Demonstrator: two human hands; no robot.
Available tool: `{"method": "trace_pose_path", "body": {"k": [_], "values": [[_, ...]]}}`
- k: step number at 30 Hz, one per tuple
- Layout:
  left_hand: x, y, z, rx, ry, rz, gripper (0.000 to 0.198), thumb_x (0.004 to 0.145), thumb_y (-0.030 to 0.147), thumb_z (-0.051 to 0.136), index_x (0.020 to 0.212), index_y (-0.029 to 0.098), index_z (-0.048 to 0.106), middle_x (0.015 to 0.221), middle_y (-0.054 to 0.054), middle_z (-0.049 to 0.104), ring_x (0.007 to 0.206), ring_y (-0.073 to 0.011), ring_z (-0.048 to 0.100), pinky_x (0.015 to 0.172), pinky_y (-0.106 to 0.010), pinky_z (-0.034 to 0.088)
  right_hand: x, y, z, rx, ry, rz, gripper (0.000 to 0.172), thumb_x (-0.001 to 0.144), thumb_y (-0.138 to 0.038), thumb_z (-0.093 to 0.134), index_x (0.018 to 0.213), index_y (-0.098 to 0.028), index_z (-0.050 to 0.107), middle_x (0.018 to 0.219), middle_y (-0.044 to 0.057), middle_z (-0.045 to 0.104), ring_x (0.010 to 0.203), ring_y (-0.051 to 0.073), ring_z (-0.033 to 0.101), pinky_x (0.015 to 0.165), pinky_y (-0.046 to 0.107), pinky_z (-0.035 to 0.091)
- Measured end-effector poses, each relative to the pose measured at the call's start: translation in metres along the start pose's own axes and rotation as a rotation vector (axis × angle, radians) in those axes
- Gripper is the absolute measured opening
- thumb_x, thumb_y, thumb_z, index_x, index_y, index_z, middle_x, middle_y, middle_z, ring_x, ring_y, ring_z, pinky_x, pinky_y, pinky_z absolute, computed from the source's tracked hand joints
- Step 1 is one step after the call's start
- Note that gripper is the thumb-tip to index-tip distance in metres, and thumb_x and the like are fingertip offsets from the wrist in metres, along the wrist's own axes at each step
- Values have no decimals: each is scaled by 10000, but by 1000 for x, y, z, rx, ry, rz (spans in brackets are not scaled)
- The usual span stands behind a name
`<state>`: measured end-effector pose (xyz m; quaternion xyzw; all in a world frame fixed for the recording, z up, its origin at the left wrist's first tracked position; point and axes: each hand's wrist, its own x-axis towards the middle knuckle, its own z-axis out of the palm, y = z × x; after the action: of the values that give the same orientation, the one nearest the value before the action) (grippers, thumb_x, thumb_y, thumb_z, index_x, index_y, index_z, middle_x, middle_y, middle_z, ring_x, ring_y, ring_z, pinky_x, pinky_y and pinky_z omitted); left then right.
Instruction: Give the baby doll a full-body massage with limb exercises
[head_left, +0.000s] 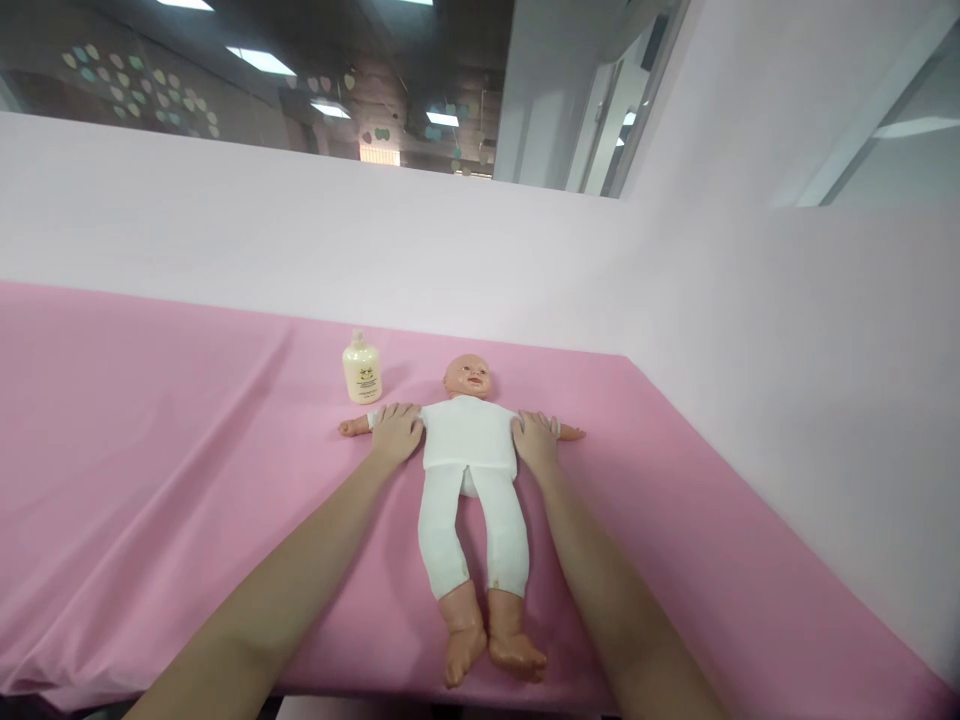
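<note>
A baby doll (469, 435) in a white top and white trousers lies on its back, head away from me, arms stretched out sideways and bare feet toward me. My left hand (397, 432) rests over the doll's arm on the left side, its fingers laid across the white sleeve. Over the sleeve on the right side lies my right hand (535, 438), fingers also flat. Both thumbs are near the doll's shoulders. A cream-coloured bottle (362, 372) with a dark printed label stands upright just beyond the doll's left-side hand.
A pink cloth (187, 430) with some folds covers the table. Behind it and on the right are pale walls (300, 240), with a dark window (420, 80) above the back wall. The table's front edge runs below the doll's feet.
</note>
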<state>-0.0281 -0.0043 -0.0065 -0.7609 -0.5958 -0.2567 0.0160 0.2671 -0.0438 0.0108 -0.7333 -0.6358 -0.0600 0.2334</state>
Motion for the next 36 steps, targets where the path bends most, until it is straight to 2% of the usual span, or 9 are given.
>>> {"method": "trace_pose_path", "body": {"k": [5, 11, 16, 19, 22, 28, 33, 36], "values": [[0, -5, -4, 35, 12, -75, 438, 958, 309, 367, 1269, 208, 659, 1335, -116, 653, 1278, -324, 512, 1185, -530, 210, 2, 10, -2, -29, 26, 41, 397, 996, -302, 343, 1062, -176, 713, 1158, 136, 717, 1165, 281, 536, 1153, 497, 126], [-4, -6, -8, 35, 37, -235, 439, 987, 357, 343, 1249, 203, 660, 1374, -145, 610, 1428, -438, 301, 1152, -712, 102, 4, 19, -5, -27, 19, 92, 408, 989, -276, 322, 997, -180, 718, 1121, 128, 718, 1134, 279, 538, 1139, 520, 127], [-5, -11, -13, -62, 100, -303, 401, 981, 343, 378, 1198, 174, 669, 1435, -201, 536, 1473, -482, 212, 1123, -772, 62, 5, 24, -11, 19, 19, 169, 391, 978, -296, 352, 1045, -183, 721, 1166, 132, 706, 1157, 296, 541, 1114, 528, 176], [-4, -15, -13, -117, 164, -351, 405, 954, 342, 443, 1250, 140, 631, 1500, -259, 443, 1472, -512, 202, 1089, -808, 100, 5, 29, -14, 51, 42, 186, 389, 968, -303, 367, 1069, -183, 723, 1183, 131, 701, 1164, 299, 549, 1112, 533, 176], [-3, -20, -11, -159, 199, -418, 464, 951, 367, 448, 1340, 141, 560, 1515, -277, 412, 1456, -529, 223, 1038, -837, 165, 7, 34, -15, 80, 44, 213, 397, 961, -327, 373, 1068, -181, 727, 1183, 138, 697, 1164, 298, 557, 1108, 525, 192], [1, -30, -11, -220, 204, -508, 524, 957, 378, 429, 1391, 90, 493, 1461, -298, 447, 1404, -455, 363, 1124, -697, 235, 11, 50, -16, 168, 56, 284, 417, 951, -376, 392, 1066, -156, 728, 1171, 153, 703, 1162, 274, 579, 1142, 481, 194], [4, -32, -13, -221, 201, -545, 584, 944, 374, 428, 1420, 37, 452, 1501, -295, 401, 1428, -434, 338, 1167, -601, 248, 13, 63, -14, 219, 76, 336, 448, 950, -383, 376, 1035, -127, 733, 1140, 194, 696, 1143, 314, 589, 1112, 542, 245], [4, -33, -12, -227, 220, -563, 598, 937, 369, 439, 1438, 43, 430, 1516, -290, 385, 1444, -425, 319, 1169, -584, 258, 15, 67, -10, 283, 112, 344, 426, 924, -367, 397, 1044, -127, 728, 1161, 192, 683, 1166, 307, 574, 1094, 498, 307]]}}
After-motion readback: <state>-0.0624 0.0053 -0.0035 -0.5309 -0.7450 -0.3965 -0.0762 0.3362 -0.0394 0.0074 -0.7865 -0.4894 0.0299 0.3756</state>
